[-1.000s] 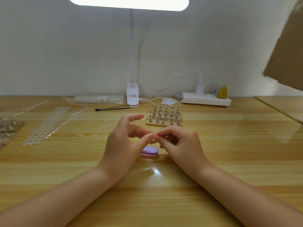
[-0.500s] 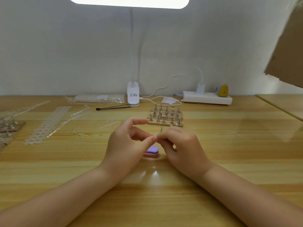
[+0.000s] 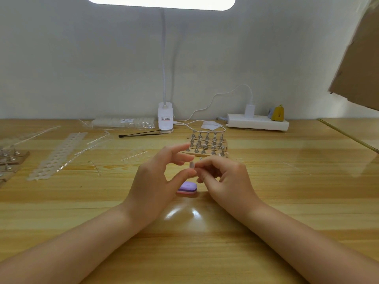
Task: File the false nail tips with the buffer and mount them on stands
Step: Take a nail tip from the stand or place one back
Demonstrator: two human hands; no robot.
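Grip: both hands meet above the wooden table point(image 3: 266, 212), fingertips together around one small clear nail tip point(image 3: 192, 165).
Left hand point(image 3: 155, 181): thumb tip presses the lower end of the nail tip and a bent finger closes on it from behind; the forefinger is stretched out above, pointing toward the right.
Right hand point(image 3: 227, 179): fingers are curled and their tips pinch at the right edge of the nail tip; what else they hold, if anything, is too small to tell.
Nail tip: held upright in the air between the two hands, off the table, just in front of the block of stands.
Buffer point(image 3: 187, 187): a purple block with a pink underside, lying flat on the table under the hands, partly hidden by the left thumb; no hand touches it.
Stands point(image 3: 207, 144): rows of small metal stands on a wooden base, just beyond the fingertips; several seem to carry clear tips, though this is hard to make out.
Left of the table: a long white strip point(image 3: 59, 153) of tips and thin clear plastic pieces; more stands point(image 3: 9, 158) at the far left edge.
Back of the table: a clear bag point(image 3: 123, 122), a thin black stick point(image 3: 139, 134), a clip lamp point(image 3: 165, 117) with its cable, a white power strip point(image 3: 258, 124).
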